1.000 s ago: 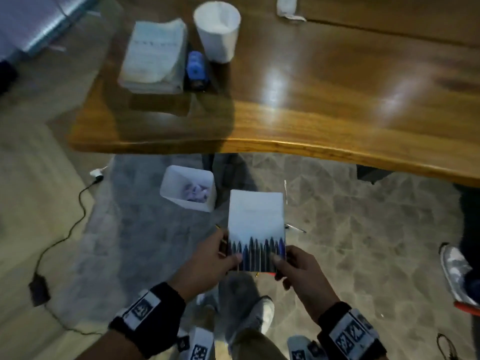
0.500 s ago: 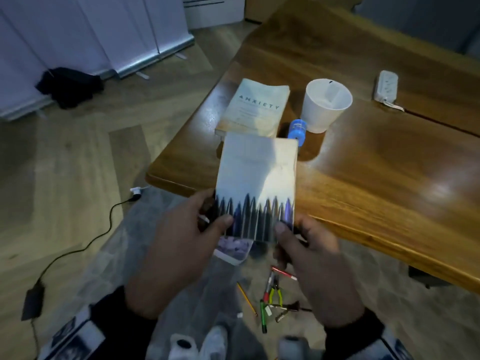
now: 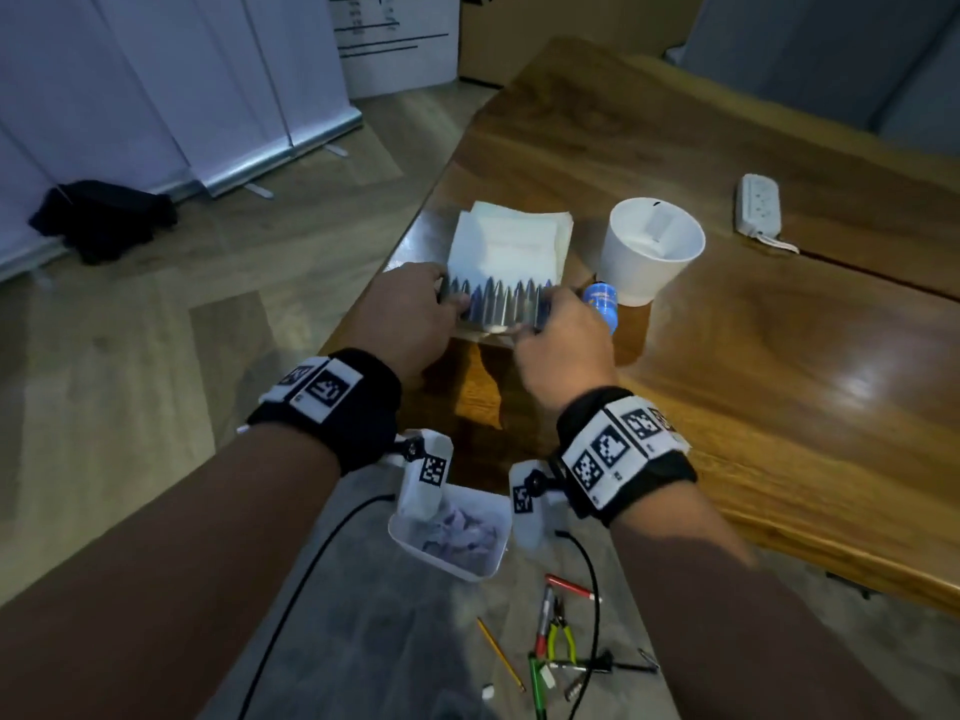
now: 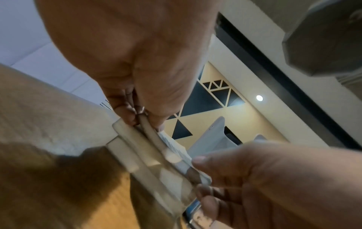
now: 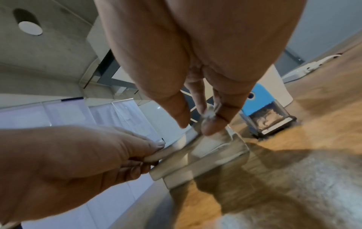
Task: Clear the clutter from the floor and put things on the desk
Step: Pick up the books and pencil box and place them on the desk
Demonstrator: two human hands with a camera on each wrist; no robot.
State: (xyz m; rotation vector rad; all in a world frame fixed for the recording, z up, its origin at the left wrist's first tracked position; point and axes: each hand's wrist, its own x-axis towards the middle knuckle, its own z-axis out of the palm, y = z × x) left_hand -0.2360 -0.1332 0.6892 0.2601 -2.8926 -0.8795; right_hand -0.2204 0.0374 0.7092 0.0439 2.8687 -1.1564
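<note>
Bare forearms, each wrist wrapped in a black band (image 3: 358, 407) bearing white tiles printed with black square codes. White camera housing (image 3: 423, 475) under each wrist, likewise coded. Thin black cable (image 3: 291, 605) trailing from each housing.

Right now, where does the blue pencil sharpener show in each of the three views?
Head: blue pencil sharpener on the desk, between the right hand and the white cup.
Left wrist: only a blurred blue sliver at the bottom edge; unsure.
Right wrist: right of the fingertips, sharpener upright.
Shared landmark: the white cup.
</note>
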